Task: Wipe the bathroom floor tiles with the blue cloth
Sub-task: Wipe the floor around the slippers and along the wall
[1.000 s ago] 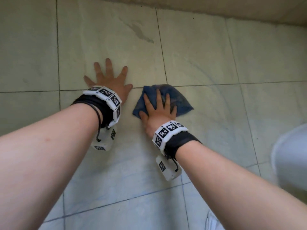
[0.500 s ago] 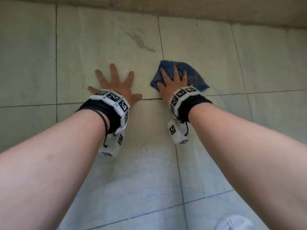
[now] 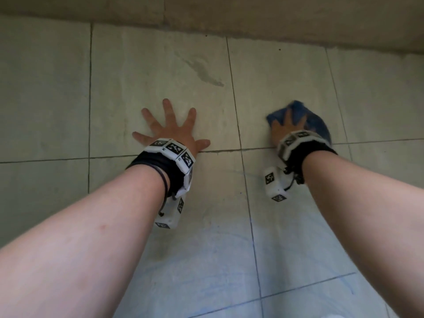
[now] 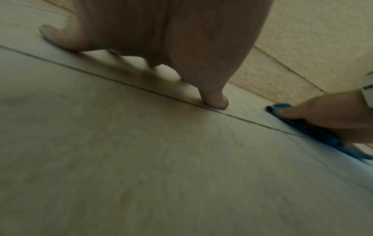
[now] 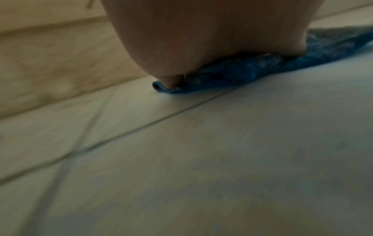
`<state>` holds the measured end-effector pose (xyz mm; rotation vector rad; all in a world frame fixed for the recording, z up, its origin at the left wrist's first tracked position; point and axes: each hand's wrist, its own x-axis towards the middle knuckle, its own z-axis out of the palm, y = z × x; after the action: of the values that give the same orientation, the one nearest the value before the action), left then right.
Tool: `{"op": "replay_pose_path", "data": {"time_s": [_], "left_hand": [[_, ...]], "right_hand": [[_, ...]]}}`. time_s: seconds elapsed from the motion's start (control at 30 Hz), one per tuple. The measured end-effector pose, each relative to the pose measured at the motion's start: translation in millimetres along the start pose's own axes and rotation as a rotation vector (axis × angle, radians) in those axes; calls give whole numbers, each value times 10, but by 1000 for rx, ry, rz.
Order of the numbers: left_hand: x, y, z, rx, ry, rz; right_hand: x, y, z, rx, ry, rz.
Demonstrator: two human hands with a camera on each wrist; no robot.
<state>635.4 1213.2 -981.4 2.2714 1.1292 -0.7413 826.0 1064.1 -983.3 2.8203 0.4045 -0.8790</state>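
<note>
The left hand (image 3: 174, 131) is lying flat on the tiles (image 3: 160, 72) in the middle of the head view, fingers straight and spread wide, holding nothing, with the thumb pointing right along a grout line (image 3: 229, 149). In the left wrist view the same hand (image 4: 171, 39) is filling the upper middle of the frame, its fingertips (image 4: 217, 102) touching the floor just beyond that grout line.

The right hand (image 3: 286, 127) is sitting right of centre in the head view, pressing flat on the cloth (image 3: 319, 127), fingers straight and fanned over it rather than curled round it. The cloth is blue, bunched under the palm, and showing past the fingertips and out to the right of the hand. It is lying on the tile just above the horizontal grout line, to the right of the vertical one, well short of the wall base (image 3: 252, 17) running along the top of the frame. In the right wrist view the heel of the hand (image 5: 201, 32) is bearing down on the cloth (image 5: 242, 70) in the upper middle, a rolled edge of cloth poking out at the left. In the left wrist view the cloth (image 4: 315, 132) is appearing at the right edge beneath the right hand (image 4: 333, 115).

A dark smear (image 3: 202, 71) is marking the tile in the upper middle of the head view, well apart from both hands. Both wrists are wearing black bands with white marker blocks (image 3: 174, 150).
</note>
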Motion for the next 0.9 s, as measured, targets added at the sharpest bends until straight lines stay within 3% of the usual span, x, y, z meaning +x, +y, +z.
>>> {"op": "replay_pose_path", "data": {"time_s": [0.13, 0.23, 0.4, 0.5, 0.77, 0.83, 0.9], "left_hand": [[13, -18, 8, 4, 8, 14], [35, -52, 18, 15, 18, 8], [24, -36, 79, 43, 53, 10], [-3, 46, 124, 56, 51, 37], [3, 146, 190, 48, 72, 43], [8, 125, 183, 57, 73, 38], [22, 119, 187, 57, 81, 39]], "right_hand": [[-409, -623, 319, 12, -55, -214], [-483, -420, 312, -15, -70, -252], [-367, 935, 280, 132, -45, 188], [-351, 1114, 294, 182, -22, 299], [-655, -329, 467, 107, -34, -178], [-645, -210, 459, 122, -41, -178], [-502, 216, 504, 161, -27, -52]]}}
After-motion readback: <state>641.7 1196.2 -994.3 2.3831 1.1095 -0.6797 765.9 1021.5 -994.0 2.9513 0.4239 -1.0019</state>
